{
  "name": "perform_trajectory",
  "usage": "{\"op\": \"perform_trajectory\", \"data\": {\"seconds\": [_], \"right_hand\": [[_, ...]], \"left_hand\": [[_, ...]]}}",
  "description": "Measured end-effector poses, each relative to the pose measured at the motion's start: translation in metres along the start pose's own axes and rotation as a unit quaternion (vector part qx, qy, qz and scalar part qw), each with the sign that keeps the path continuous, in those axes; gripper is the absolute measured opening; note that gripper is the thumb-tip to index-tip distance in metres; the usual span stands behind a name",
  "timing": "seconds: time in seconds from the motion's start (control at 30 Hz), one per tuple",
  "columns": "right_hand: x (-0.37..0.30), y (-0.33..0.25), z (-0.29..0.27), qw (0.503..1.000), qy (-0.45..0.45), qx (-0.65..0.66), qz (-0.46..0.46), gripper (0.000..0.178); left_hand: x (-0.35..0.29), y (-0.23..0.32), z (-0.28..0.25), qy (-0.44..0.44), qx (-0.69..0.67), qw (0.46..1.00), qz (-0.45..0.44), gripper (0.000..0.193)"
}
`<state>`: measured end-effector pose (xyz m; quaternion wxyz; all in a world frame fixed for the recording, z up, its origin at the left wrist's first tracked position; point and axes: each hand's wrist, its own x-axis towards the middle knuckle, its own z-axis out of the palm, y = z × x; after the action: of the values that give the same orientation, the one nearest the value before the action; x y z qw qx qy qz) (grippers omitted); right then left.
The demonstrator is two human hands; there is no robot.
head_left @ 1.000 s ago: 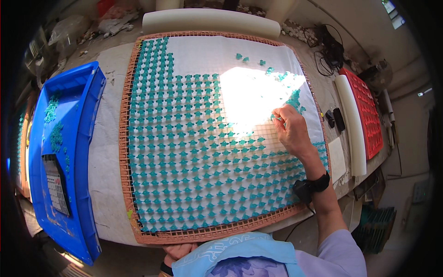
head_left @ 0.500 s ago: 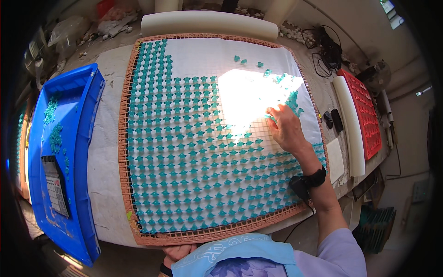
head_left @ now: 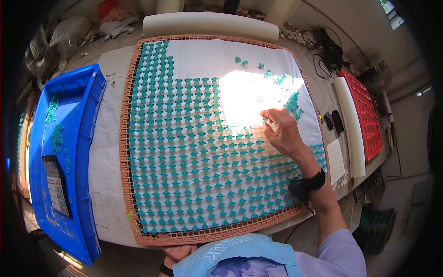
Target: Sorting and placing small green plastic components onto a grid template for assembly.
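Observation:
A large orange mesh tray (head_left: 124, 138) lined with white cloth lies before me, filled with rows of several small teal plastic pieces (head_left: 194, 152). My right hand (head_left: 282, 134) rests on the tray's right side at the edge of a bright sun patch, fingers pinched together over the rows; what sits between the fingertips is too small to see. A loose heap of teal pieces (head_left: 291, 104) lies just beyond it. My left hand (head_left: 177, 253) grips the tray's near rim at the bottom, mostly hidden by my blue collar.
A blue plastic bin (head_left: 69, 152) with some teal pieces and a grey calculator (head_left: 56, 191) stands on the left. A white foam roll (head_left: 210, 25) lies behind the tray. At right are a red mesh tray (head_left: 364, 115), another white roll (head_left: 349, 124) and two small black objects (head_left: 333, 121).
My right hand has moved left and slightly toward the far side along the tray, from the right border to the edge of the sunlit patch. The left hand has stayed put.

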<state>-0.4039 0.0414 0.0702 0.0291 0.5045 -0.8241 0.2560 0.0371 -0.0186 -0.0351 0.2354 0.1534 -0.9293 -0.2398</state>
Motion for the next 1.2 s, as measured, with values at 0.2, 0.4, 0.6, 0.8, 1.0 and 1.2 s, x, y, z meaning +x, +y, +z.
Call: {"op": "perform_trajectory", "data": {"seconds": [0.2,0.4,0.6,0.8,1.0,1.2], "right_hand": [[-0.006,0.004,0.001,0.995,-0.038,-0.028,-0.085,0.015],[-0.009,0.005,-0.008,0.994,-0.021,-0.079,-0.067,0.010],[-0.011,0.003,-0.014,0.990,-0.094,-0.092,-0.058,0.010],[-0.011,-0.005,-0.009,0.992,-0.097,-0.020,-0.082,0.008],[-0.012,-0.006,-0.006,0.988,-0.117,-0.044,-0.086,0.009],[-0.013,-0.005,-0.006,0.989,-0.112,-0.040,-0.090,0.010]], "left_hand": [[0.006,0.003,-0.005,-0.015,-0.003,1.000,-0.011,0.022],[0.003,0.001,-0.002,-0.009,-0.012,1.000,-0.012,0.021],[0.007,0.004,-0.002,0.006,-0.004,1.000,-0.007,0.021],[0.011,0.006,-0.006,0.001,-0.017,1.000,-0.024,0.020],[0.012,0.005,-0.007,-0.005,-0.003,1.000,-0.005,0.019],[0.014,0.005,-0.008,-0.003,-0.001,1.000,0.003,0.020]]}}
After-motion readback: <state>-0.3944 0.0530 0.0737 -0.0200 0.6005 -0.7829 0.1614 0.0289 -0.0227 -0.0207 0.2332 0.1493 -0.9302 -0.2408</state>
